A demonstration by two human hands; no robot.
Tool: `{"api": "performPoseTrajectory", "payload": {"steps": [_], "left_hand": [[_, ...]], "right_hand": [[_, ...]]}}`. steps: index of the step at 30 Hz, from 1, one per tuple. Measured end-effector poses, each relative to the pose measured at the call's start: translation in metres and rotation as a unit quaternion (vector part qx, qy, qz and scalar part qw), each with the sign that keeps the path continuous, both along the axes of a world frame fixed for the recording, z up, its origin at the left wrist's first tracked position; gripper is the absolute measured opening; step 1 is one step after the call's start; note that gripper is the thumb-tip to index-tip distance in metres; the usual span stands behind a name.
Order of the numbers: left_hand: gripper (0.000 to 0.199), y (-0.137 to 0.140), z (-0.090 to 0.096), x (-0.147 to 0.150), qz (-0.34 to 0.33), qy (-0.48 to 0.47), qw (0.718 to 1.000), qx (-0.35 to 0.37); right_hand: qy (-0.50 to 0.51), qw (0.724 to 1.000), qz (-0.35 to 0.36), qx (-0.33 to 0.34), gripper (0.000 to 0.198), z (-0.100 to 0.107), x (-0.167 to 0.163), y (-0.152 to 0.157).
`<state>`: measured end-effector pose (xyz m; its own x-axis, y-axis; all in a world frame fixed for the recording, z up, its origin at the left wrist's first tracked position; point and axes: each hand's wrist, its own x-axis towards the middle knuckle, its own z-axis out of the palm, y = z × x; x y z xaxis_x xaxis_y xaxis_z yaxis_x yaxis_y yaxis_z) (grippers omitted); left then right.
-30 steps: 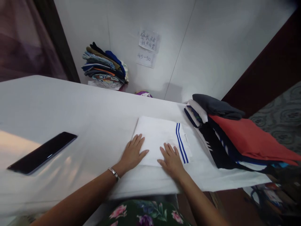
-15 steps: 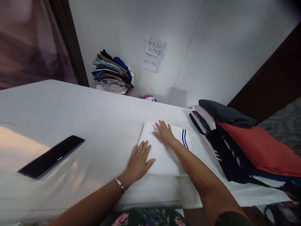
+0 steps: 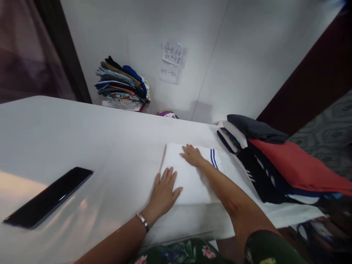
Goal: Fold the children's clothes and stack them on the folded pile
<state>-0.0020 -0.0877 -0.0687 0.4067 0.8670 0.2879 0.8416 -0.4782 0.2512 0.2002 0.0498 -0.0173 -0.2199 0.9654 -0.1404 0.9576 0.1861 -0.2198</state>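
A folded white garment [image 3: 188,185] with two blue stripes near its right end lies flat on the white-covered table [image 3: 118,143]. My left hand [image 3: 163,192] rests palm down over its left edge, fingers spread and thumb pointing right. Farther back, my right hand [image 3: 191,155] lies flat on the garment's upper part, fingers stretched out. Neither hand grips the cloth. My right forearm crosses over the garment and hides part of its right side.
A dark phone-like slab [image 3: 49,198] lies at the left. Folded clothes [image 3: 297,165], red, black and grey, are piled at the right. Another clothes stack [image 3: 122,84] stands beyond the far edge by the wall, below handwritten paper notes [image 3: 172,62].
The view has shifted slightly. My right hand has slid a little on the garment, its fingers now closer together. My left hand stays in nearly the same place, and the garment remains folded.
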Motion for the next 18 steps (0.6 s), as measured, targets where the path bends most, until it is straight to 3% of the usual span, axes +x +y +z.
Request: {"api": "performPoseTrajectory", "payload": {"steps": [4,8,12,18], "left_hand": [[0.061,0.002,0.002,0.0,0.0,0.001,1.0,-0.01],[0.061,0.003,0.003,0.002,-0.004,0.001,1.0,-0.013],[0.06,0.003,0.004,0.004,-0.007,0.0,1.0,-0.019],[0.06,0.002,0.006,0.003,0.002,-0.009,1.0,-0.025]], "right_hand": [[-0.076,0.994,-0.053,0.06,0.066,0.006,0.039,-0.02],[-0.085,0.987,-0.136,0.012,0.06,-0.006,0.077,-0.033],[0.002,0.989,-0.15,0.018,0.058,-0.018,0.088,-0.03],[0.151,0.968,-0.193,0.049,0.054,-0.012,0.106,-0.039]]}}
